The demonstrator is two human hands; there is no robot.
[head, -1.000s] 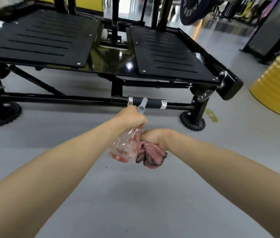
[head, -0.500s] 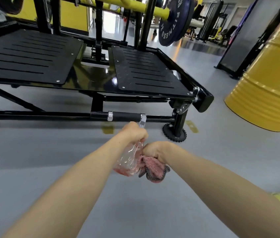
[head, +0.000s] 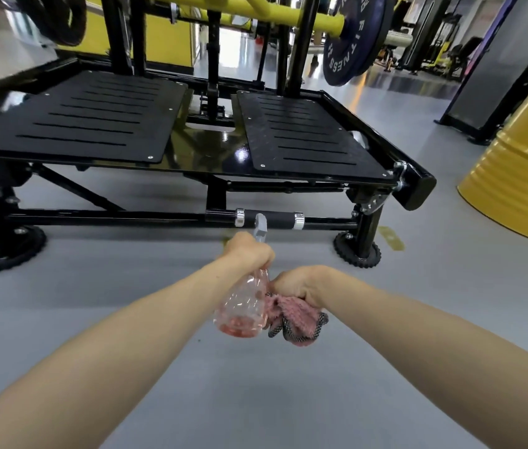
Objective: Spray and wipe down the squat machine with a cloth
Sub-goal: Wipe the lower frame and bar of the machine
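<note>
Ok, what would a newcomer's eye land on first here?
Centre foreground, the left grip holds a clear spray bottle beside the right grip bunching a pink cloth. Behind them spread the squat machine's twin black footplates, with a yellow drum at the right edge.

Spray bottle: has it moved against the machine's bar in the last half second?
Yes, left: spray bottle now crosses the bar between its rings, not at the right one.

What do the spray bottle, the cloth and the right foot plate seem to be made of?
The spray bottle: clear, pink-tinted plastic, probably; the floor shows through it. The cloth: soft fuzzy fabric, perhaps microfibre, pink with a grey edge; it hangs in folds. The right foot plate: likely metal, matte black, with cut slots and corner screws.
</note>
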